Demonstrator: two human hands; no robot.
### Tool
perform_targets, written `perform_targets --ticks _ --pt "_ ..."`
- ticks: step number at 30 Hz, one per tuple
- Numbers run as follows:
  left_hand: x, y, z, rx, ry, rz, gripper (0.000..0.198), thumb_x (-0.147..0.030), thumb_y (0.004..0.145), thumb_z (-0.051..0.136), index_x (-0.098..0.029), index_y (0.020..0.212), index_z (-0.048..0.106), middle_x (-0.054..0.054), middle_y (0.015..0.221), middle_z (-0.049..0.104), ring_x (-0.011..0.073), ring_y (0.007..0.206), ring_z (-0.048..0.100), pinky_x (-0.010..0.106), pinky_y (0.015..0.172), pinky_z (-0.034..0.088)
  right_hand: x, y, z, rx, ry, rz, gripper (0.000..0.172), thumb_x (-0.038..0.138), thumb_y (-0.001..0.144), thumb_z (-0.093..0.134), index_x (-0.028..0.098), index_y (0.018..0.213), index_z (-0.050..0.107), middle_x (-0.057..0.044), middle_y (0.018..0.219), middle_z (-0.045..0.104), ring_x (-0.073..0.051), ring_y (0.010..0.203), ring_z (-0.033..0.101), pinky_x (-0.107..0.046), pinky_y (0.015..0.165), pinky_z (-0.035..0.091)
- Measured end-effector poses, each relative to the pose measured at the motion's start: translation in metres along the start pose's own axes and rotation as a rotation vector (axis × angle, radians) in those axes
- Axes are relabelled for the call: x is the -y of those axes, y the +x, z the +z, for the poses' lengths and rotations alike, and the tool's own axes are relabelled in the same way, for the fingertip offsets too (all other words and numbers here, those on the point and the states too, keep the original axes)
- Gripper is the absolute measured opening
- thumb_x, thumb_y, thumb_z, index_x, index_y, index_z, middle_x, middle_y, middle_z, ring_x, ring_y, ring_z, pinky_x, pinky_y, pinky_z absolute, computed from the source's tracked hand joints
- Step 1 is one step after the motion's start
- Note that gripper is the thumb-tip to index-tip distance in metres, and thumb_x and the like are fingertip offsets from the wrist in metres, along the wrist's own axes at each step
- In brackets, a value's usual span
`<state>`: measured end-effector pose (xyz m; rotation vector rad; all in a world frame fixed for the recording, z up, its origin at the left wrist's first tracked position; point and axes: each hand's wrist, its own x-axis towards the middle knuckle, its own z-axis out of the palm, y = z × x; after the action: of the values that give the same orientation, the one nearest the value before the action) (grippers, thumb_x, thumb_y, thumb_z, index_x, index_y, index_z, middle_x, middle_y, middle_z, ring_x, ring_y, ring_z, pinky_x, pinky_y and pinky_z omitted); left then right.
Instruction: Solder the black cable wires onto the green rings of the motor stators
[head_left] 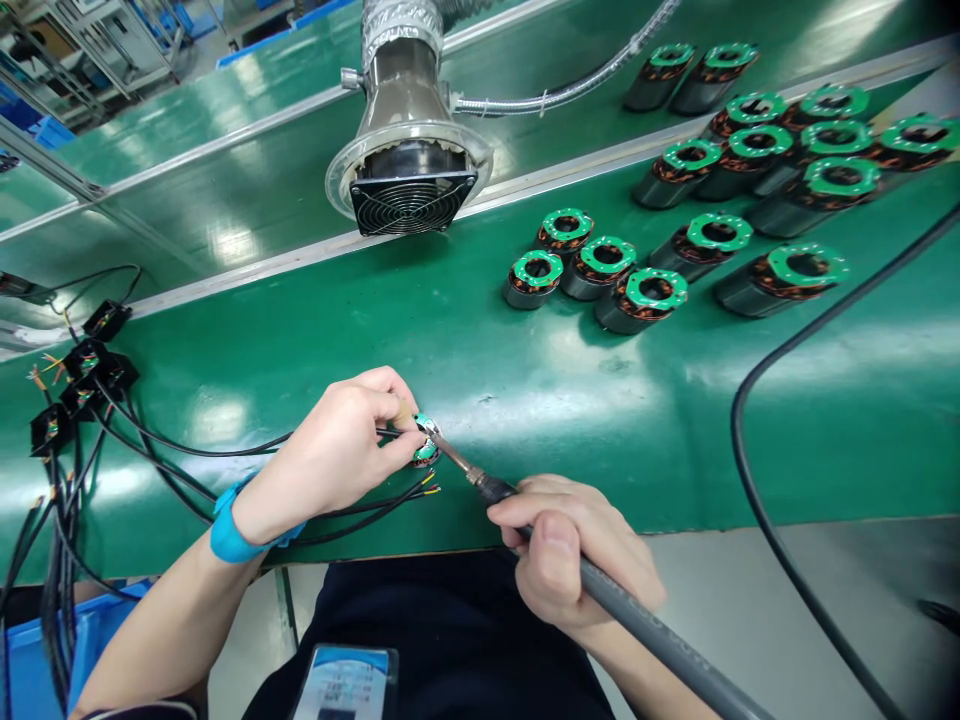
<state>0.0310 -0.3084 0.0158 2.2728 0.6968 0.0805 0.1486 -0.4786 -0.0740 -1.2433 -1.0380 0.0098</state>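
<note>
The left hand (pixel 341 455) is pinching the small stator (pixel 424 455) between its fingertips. The right hand (pixel 570 560) is gripping the soldering iron (pixel 487 488) pen-style, with the tip touching the stator just beyond that pinch. Keeping the tip steady and clear of the fingertips is advisable.

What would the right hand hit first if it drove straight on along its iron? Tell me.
The small green-topped part, pinched by the left hand: the soldering iron in the right hand has its tip at it. Behind it, probably the left fingertips.

The soldering iron (pixel 645 622) touches the green-topped stator (pixel 424 452).
</note>
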Motion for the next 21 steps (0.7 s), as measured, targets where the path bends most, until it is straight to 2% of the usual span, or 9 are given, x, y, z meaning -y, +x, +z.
perform_targets --ticks 4,9,12,18,21 --pt "0.0009 0.0003 -0.0017 0.02 -0.004 0.005 0.019 -0.008 0.087 0.074 -0.017 0.07 0.073 0.002 0.091 0.069 0.0093 0.069 0.059 0.023 0.055 0.04 -0.0011 -0.0013 0.0002 -0.039 0.011 0.039 0.027 0.007 0.097 0.048 0.019 0.088 0.07 0.004 0.063 0.065 -0.011 0.047 0.06 -0.026 0.048 0.053" --pt "0.0017 -0.0007 -0.0024 0.023 -0.003 0.018 0.019 -0.008 0.088 0.074 -0.017 0.072 0.074 0.002 0.093 0.069 0.0097 0.071 0.06 0.023 0.056 0.041 -0.0019 -0.0013 0.0005 -0.027 0.016 0.012 0.025 0.01 0.098 0.049 0.019 0.088 0.07 0.004 0.062 0.065 -0.011 0.044 0.056 -0.026 0.045 0.049" --pt "0.0021 -0.0001 -0.0027 0.037 -0.004 0.015 0.019 -0.008 0.088 0.074 -0.017 0.072 0.074 0.002 0.092 0.069 0.0098 0.071 0.06 0.024 0.058 0.042 -0.0013 -0.0023 -0.0007 -0.034 0.012 0.051 0.027 0.011 0.099 0.05 0.019 0.085 0.071 0.005 0.058 0.061 -0.012 0.045 0.057 -0.027 0.048 0.051" --pt "0.0 0.0037 -0.0059 0.077 0.004 -0.025 0.023 -0.011 0.09 0.073 -0.016 0.068 0.071 0.001 0.092 0.068 0.0082 0.067 0.057 0.024 0.06 0.043 -0.0013 -0.0071 -0.0023 -0.206 0.026 0.156 0.034 0.016 0.102 0.047 0.019 0.08 0.072 0.004 0.053 0.054 -0.013 0.045 0.053 -0.029 0.048 0.048" --pt "-0.0013 0.0059 -0.0078 0.106 0.008 -0.053 0.022 -0.012 0.089 0.073 -0.016 0.068 0.071 0.001 0.092 0.067 0.0076 0.066 0.055 0.024 0.059 0.042 -0.0026 -0.0083 -0.0026 -0.198 0.058 0.156 0.034 0.016 0.102 0.048 0.018 0.079 0.072 0.004 0.053 0.053 -0.012 0.045 0.052 -0.028 0.047 0.046"
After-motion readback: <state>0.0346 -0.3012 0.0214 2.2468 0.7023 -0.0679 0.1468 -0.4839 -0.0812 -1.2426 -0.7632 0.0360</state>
